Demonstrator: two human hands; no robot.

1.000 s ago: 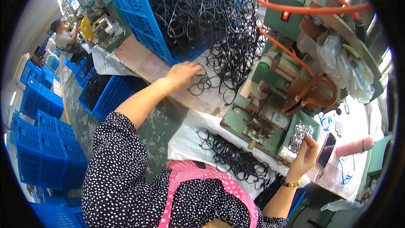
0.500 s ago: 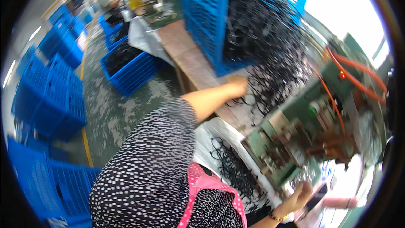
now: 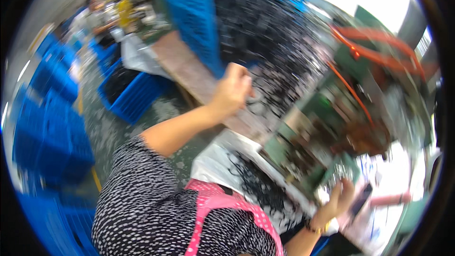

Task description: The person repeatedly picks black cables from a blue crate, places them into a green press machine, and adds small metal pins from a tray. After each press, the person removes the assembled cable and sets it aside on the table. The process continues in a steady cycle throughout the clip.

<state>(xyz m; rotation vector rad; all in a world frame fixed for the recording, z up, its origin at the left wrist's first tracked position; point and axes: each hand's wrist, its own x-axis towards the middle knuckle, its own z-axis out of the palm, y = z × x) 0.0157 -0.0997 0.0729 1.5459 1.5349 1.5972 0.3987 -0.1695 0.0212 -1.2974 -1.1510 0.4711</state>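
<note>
On the bench (image 3: 184,64), I see black loops (image 3: 275,85) just right of the left hand (image 3: 232,91); at near right, the right hand (image 3: 340,199) is beside a green tray (image 3: 351,164). Their grip I cannot tell.

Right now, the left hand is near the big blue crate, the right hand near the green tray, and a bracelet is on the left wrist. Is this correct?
No: the head view shows the bracelet on the right wrist. The left hand is near the big blue crate, the right hand near the green tray.
</note>
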